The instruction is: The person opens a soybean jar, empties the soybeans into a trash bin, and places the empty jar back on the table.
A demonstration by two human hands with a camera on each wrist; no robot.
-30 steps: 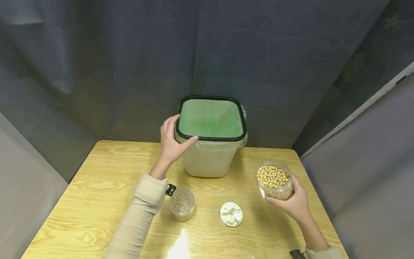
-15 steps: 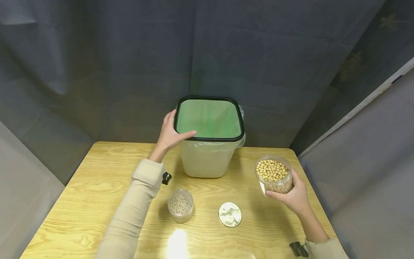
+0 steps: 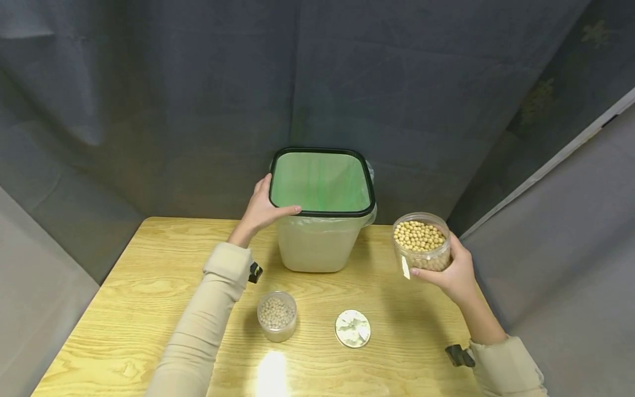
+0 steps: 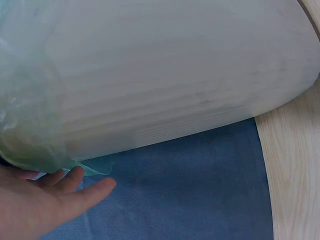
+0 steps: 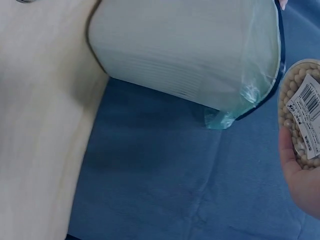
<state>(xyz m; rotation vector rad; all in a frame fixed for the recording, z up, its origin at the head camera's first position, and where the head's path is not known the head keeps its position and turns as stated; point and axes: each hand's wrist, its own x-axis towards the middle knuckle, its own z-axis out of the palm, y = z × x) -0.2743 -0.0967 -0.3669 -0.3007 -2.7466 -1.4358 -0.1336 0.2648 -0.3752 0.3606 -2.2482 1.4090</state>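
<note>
My right hand [image 3: 457, 270] grips a clear plastic jar [image 3: 421, 259] from its right side and raises it above the table. Yellow soybeans [image 3: 419, 236] fill most of the jar, which stands nearly upright without a lid. Its barcode label [image 5: 306, 112] shows in the right wrist view. At the near left corner of a lined trash bin [image 3: 317, 248], my left hand [image 3: 260, 210] rests against the black rim [image 3: 337, 213], thumb along the front and fingers at the left side. In the left wrist view the straight fingers [image 4: 90, 194] lie beside the green bag [image 4: 30, 125].
A smaller clear tub [image 3: 276, 320] of pale beans stands on the wooden table [image 3: 163, 286], near my left forearm. To its right lies a round shiny lid [image 3: 353, 328]. Dark curtain [image 3: 208, 110] hangs behind the bin, with grey side panels [image 3: 565, 248] beyond the table.
My right hand has lifted the jar of soybeans higher and farther from me. The left hand has shifted slightly and stays at the bin's rim.
</note>
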